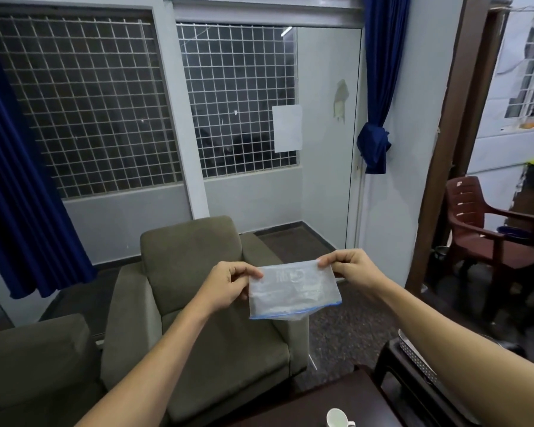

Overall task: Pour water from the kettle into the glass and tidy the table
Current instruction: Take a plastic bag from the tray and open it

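Note:
A clear plastic zip bag with a blue seal strip along its lower edge hangs in the air in front of me, upside down. My left hand pinches its upper left corner and my right hand pinches its upper right corner. The bag looks empty. A white cup stands on the dark wooden table at the bottom edge. No kettle or glass shows in this view.
An olive armchair stands straight ahead below the bag, with a second one at the left. A perforated metal tray rests on a dark stool at the right. A brown plastic chair stands beyond the doorway.

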Demonstrator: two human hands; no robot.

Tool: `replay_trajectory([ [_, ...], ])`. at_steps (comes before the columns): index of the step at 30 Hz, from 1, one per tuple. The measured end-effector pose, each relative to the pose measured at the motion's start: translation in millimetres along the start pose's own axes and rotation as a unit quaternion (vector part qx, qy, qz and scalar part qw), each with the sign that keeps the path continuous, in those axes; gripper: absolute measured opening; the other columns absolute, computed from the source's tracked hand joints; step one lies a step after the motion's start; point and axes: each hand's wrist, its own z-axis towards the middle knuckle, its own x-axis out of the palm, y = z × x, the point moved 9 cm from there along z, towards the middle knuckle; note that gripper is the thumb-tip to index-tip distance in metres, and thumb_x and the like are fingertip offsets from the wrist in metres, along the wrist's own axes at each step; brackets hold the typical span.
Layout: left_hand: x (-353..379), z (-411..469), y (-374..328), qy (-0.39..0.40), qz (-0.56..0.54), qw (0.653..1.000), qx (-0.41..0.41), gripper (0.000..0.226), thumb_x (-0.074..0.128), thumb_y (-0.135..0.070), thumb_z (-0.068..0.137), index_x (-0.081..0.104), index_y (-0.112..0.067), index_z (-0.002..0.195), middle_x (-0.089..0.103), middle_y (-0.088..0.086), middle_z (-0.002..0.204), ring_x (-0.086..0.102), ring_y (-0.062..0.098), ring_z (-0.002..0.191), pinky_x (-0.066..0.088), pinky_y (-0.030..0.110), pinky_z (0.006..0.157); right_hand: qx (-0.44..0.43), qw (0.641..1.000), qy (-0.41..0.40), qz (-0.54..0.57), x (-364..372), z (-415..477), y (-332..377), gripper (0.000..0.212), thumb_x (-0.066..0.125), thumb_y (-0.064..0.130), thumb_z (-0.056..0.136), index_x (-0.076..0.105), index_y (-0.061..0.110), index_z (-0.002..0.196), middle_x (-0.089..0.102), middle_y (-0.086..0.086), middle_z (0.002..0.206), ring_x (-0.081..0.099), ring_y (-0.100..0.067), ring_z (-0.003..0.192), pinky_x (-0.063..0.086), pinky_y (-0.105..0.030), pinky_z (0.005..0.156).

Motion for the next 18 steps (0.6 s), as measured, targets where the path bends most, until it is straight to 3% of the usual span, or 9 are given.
replay_trajectory([
  [3,7.9,6.4,-2.8,0.015,0.024,1.0,0.008,0.041,0.053,0.002,0.092,0.082,-0.028,0.091,0.079,-0.001,0.094,0.073,0.031,0.076,0.064,0.043,0.072,0.024,0.999,-0.009,0.027,-8.5,-3.9,-10.0,0.044,0.048,-0.011,0.09,0.085,0.011,0.078,0.081,-0.01,0.097,0.075,-0.014,0.082,0.059,-0.02,0.072],
  [5,16.8,9.8,-6.2,0.029,0.027,0.999,0.015,0.041,0.053,-0.005,0.085,0.081,-0.034,0.088,0.078,-0.01,0.094,0.073,0.023,0.07,0.063,0.035,0.069,0.027,0.999,-0.017,0.038,-15.7,-8.9,-13.0,0.031,0.057,-0.003,0.09,0.085,0.009,0.082,0.081,-0.01,0.094,0.075,-0.012,0.078,0.058,-0.019,0.069],
  [8,33.2,15.4,-12.0,0.026,0.038,0.998,0.032,0.025,0.061,-0.019,0.08,0.081,-0.03,0.09,0.078,-0.006,0.092,0.072,0.028,0.077,0.062,0.038,0.075,0.018,0.999,-0.032,-0.005,-30.9,-15.5,-18.8,0.017,0.071,-0.005,0.09,0.082,0.008,0.092,0.08,-0.006,0.091,0.074,-0.012,0.082,0.059,-0.023,0.074],
  [10,47.6,19.0,-15.2,0.01,0.044,0.998,0.052,0.012,0.075,-0.02,0.082,0.078,-0.031,0.086,0.077,-0.008,0.085,0.07,0.018,0.072,0.059,0.031,0.072,0.012,0.997,-0.039,-0.062,-42.0,-17.1,-22.9,0.02,0.072,-0.01,0.088,0.078,0.008,0.096,0.074,-0.006,0.091,0.069,-0.014,0.081,0.059,-0.027,0.078],
  [13,75.9,23.5,-18.1,-0.017,0.064,0.994,0.085,0.025,0.079,-0.014,0.08,0.069,-0.037,0.081,0.066,-0.02,0.065,0.057,0.001,0.056,0.043,0.011,0.059,0.001,0.989,-0.061,-0.138,-62.0,-15.4,-30.5,0.031,0.069,-0.014,0.086,0.069,0.016,0.096,0.068,-0.005,0.091,0.061,-0.014,0.076,0.055,-0.024,0.074],
  [15,97.6,28.6,-11.6,-0.032,0.064,0.994,0.08,0.027,0.078,-0.016,0.08,0.064,-0.037,0.09,0.064,-0.018,0.067,0.056,0.003,0.057,0.043,0.011,0.058,-0.002,0.98,-0.081,-0.182,-79.8,-13.3,-40.3,0.035,0.068,-0.011,0.086,0.064,0.023,0.096,0.068,-0.005,0.095,0.061,-0.015,0.076,0.056,-0.026,0.073],
  [18,138.5,40.7,2.5,-0.04,0.049,0.997,0.053,0.041,0.078,-0.022,0.081,0.061,-0.04,0.114,0.069,-0.01,0.082,0.061,0.007,0.067,0.054,0.023,0.071,0.006,0.964,-0.096,-0.246,-111.9,-10.1,-59.5,0.035,0.07,-0.001,0.086,0.065,0.032,0.096,0.071,-0.002,0.093,0.065,-0.017,0.079,0.059,-0.034,0.078],
])
